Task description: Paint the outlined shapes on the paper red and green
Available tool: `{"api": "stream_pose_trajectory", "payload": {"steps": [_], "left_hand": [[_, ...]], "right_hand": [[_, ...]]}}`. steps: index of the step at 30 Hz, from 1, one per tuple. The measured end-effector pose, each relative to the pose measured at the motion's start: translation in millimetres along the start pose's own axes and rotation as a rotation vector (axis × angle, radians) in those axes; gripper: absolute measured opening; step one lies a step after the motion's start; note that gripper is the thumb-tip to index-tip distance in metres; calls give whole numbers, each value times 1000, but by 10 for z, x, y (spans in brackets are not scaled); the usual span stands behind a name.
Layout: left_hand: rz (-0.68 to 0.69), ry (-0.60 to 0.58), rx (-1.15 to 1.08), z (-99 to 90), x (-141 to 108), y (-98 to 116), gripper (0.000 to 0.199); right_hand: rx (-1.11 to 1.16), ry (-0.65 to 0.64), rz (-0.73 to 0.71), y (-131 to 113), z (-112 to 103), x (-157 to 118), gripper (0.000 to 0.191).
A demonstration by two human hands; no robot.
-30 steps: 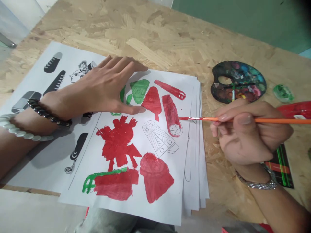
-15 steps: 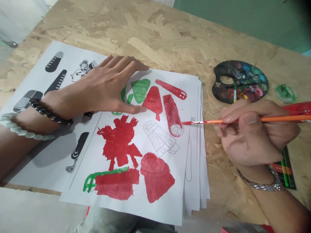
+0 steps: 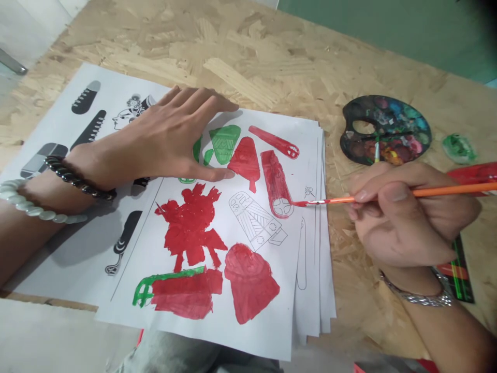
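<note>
My left hand [image 3: 174, 134] lies spread on the papers, its thumb beside a red painted shape [image 3: 245, 161]. Between the fingers and thumb of my right hand [image 3: 407, 207] is an orange paintbrush [image 3: 341, 199]. Its red tip touches the right edge of a long red shape [image 3: 275, 173] that ends in an unpainted wheel-like circle [image 3: 282, 207]. The top sheet [image 3: 248, 339] also bears green shapes [image 3: 224, 144], larger red ones [image 3: 250, 285] and an uncoloured line drawing [image 3: 256, 221].
A dark palette [image 3: 357, 147] with mixed paints and a brush on it lies at the right, beside a small green-stained dish [image 3: 458, 148]. Under my left arm is a sheet of black-and-white prints [image 3: 77, 259]. Something red [image 3: 471, 173] is partly behind my right hand.
The brush tip has moved slightly down along the right edge of the long red shape's round end. My left hand has stayed in place.
</note>
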State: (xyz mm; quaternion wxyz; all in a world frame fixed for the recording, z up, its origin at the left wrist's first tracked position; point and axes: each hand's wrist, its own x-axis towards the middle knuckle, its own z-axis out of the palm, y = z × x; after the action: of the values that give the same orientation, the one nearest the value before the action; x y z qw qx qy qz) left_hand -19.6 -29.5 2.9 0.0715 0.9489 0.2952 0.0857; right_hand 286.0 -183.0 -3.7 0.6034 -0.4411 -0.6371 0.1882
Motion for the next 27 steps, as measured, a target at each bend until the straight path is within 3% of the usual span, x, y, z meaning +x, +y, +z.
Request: {"api": "stream_pose_trajectory", "payload": {"steps": [5, 15, 24, 27], "left_hand": [[0, 0, -12, 13, 4, -6, 107], [-23, -8, -32, 6, -2, -2, 106], [-39, -16, -12, -7, 7, 20, 116], [-41, -21, 1, -17, 13, 35, 122]], "right_hand": [[82, 49, -44, 36, -1, 15, 24], [23, -34, 7, -24, -4, -21, 25], [120, 53, 46, -8, -8, -36, 19], [111, 23, 43, -2, -11, -41, 20]]}}
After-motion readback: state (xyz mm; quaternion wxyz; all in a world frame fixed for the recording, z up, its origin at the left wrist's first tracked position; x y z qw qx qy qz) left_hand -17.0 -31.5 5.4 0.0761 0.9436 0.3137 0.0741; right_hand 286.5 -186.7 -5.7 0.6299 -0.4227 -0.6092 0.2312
